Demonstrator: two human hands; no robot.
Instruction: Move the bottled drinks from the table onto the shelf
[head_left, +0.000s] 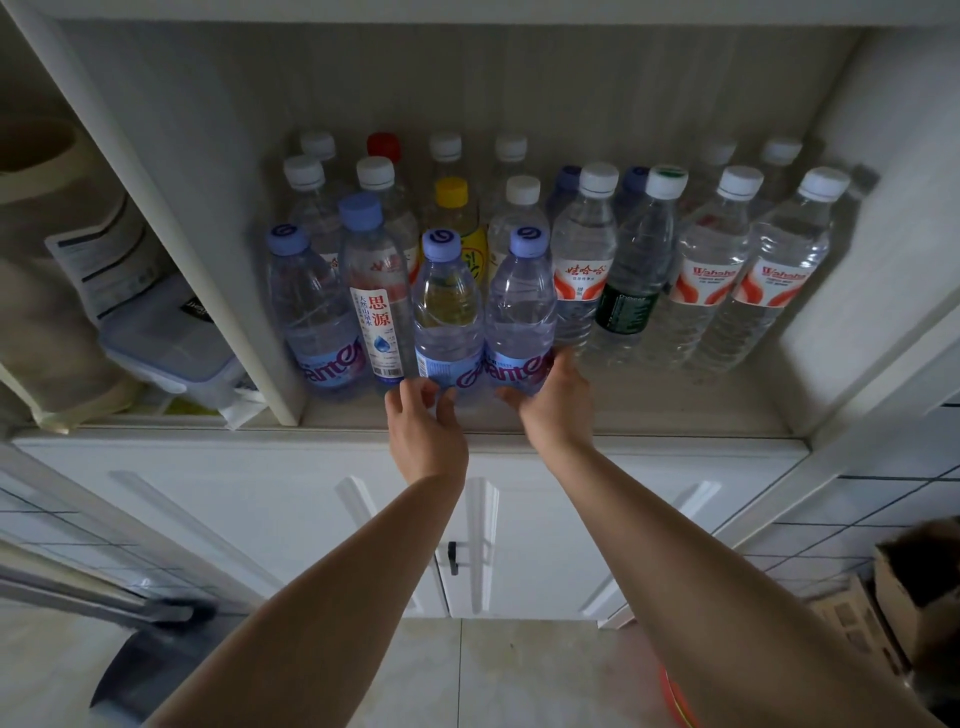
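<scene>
The white shelf (649, 410) holds several rows of bottled drinks. Two blue-capped clear bottles stand side by side at its front edge. My left hand (423, 423) is at the base of the left one (447, 317), fingers loosely spread with only the tips touching it. My right hand (553, 402) wraps the base of the right one (519, 306), thumb on its right side and fingers on its left. To their left stand a white-labelled bottle (376, 306) and another blue-capped bottle (306, 312). To the right are several red-labelled water bottles (701, 280).
A yellow-capped bottle (454, 218) and white-capped ones stand behind. A shelf divider (208, 291) separates a left bay with a plastic box (166, 343). White cupboard doors (519, 545) lie below. A cardboard box (909, 587) sits at right.
</scene>
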